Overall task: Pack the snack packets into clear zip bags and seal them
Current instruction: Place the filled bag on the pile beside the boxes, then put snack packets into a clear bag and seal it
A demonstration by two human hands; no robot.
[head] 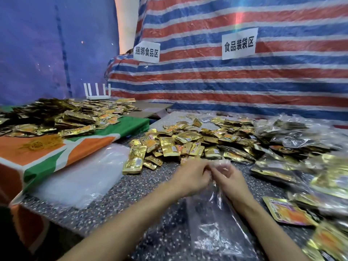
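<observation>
A clear zip bag [211,213] hangs between my hands over the speckled table [131,189], with nothing visible inside it. My left hand [190,178] and my right hand [229,178] both pinch the bag's top edge close together. Just beyond my hands lies a heap of gold snack packets [188,142]. A neat stack of gold packets [134,161] stands at the heap's left edge. Filled clear bags [305,159] pile up on the right. A loose gold and orange packet [286,211] lies at the right near my forearm.
A stack of clear bags [82,176] lies at the left. Beside it, an orange and green cloth [47,153] carries more gold packets [56,117] and yellow rubber bands [41,144]. A white router [98,93] stands at the back. Behind hangs a striped tarp [244,78].
</observation>
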